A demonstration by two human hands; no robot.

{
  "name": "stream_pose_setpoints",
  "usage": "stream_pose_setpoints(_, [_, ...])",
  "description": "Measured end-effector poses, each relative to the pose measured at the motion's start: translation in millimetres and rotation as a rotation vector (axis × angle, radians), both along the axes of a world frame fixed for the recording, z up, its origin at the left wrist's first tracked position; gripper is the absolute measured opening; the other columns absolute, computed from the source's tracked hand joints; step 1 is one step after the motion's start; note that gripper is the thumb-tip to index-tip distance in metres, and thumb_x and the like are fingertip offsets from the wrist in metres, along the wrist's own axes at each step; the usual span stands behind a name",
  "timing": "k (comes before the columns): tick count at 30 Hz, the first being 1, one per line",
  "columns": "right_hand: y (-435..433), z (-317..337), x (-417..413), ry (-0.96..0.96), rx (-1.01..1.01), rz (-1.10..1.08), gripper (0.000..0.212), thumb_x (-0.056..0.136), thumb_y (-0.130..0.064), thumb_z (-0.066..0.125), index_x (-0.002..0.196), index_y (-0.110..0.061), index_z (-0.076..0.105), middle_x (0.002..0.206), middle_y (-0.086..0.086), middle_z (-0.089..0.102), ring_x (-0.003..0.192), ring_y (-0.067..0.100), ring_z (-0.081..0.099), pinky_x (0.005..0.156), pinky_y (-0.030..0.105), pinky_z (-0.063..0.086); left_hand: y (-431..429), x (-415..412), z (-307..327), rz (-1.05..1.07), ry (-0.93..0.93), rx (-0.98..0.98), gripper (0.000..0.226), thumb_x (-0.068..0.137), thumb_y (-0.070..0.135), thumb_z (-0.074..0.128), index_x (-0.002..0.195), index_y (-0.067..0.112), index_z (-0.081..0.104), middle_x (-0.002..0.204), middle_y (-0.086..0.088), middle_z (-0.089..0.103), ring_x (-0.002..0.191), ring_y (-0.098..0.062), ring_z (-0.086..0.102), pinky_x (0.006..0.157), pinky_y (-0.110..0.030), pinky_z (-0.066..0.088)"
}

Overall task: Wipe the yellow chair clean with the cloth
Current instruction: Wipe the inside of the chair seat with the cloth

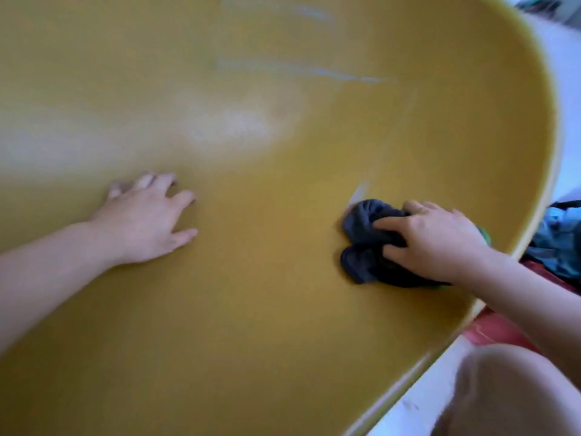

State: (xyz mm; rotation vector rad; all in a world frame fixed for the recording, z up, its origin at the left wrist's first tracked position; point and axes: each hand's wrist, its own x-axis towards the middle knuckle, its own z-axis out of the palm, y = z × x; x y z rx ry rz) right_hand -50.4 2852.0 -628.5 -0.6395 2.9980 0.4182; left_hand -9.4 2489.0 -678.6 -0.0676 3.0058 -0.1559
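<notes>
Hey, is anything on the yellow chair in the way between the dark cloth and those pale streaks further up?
Nothing visible. The right hand grips the bunched dark grey cloth on the smooth yellow chair, and bare surface runs up to the pale streaks. The left hand rests off to the side.

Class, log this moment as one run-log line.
step: wipe | right hand: grips bunched dark grey cloth on glossy yellow plastic chair | left hand: rests on chair
</notes>
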Motion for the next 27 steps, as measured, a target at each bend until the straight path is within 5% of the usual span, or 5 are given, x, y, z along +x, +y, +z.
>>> stream_pose_setpoints(7, [-151.2,-44.2,125.6,-0.398,-0.43,0.568,0.043,0.083,-0.046,0.06,0.126,-0.038,0.056,0.105,0.007,0.051,0.105,0.03,0.051,0.087,0.041,0.04,16.8,-2.2,0.6,0.016,-0.135,0.038,0.083,0.078,0.077,0.041,0.147,0.039,0.017,0.159,-0.007,0.001,0.147,-0.026,0.0,0.109,-0.061,0.024])
stream_pose_setpoints(15, [24.0,18.8,-11.0,0.151,0.151,-0.182,0.046,0.087,-0.057,0.042,0.13,-0.043,0.043,0.123,0.004,0.053,0.118,0.027,0.05,0.089,0.038,0.045,9.0,-7.3,-3.0,-0.029,-0.144,0.012,0.087,0.072,0.08,0.047,0.146,0.041,0.021,0.159,-0.009,0.006,0.146,-0.029,0.007,0.108,-0.056,0.033])
stream_pose_setpoints(18, [-54.5,-29.2,55.3,-0.033,-0.124,0.023,0.036,0.084,-0.05,0.045,0.114,-0.031,0.047,0.113,0.01,0.055,0.106,0.031,0.056,0.077,0.035,0.043,8.0,-7.1,-4.4,-0.024,-0.153,0.014,0.089,0.072,0.079,0.048,0.146,0.04,0.019,0.159,-0.01,0.005,0.146,-0.03,0.007,0.109,-0.054,0.033])
stream_pose_setpoints(22, [-121.7,-37.7,122.2,-0.383,-0.343,0.493,0.04,0.085,-0.047,0.055,0.123,-0.035,0.051,0.109,0.012,0.055,0.104,0.033,0.054,0.087,0.04,0.042,7.0,-7.8,-1.7,-0.03,-0.172,0.014,0.093,0.07,0.08,0.049,0.148,0.04,0.017,0.159,-0.01,0.004,0.146,-0.031,0.009,0.112,-0.05,0.03])
stream_pose_setpoints(27, [16.8,8.0,-1.6,0.024,0.128,-0.019,0.048,0.088,-0.057,0.041,0.135,-0.047,0.038,0.125,0.001,0.05,0.122,0.024,0.043,0.094,0.04,0.042,8.6,-9.3,-1.4,-0.041,-0.167,0.01,0.093,0.069,0.077,0.055,0.147,0.039,0.023,0.158,-0.014,0.012,0.145,-0.033,0.014,0.113,-0.047,0.03])
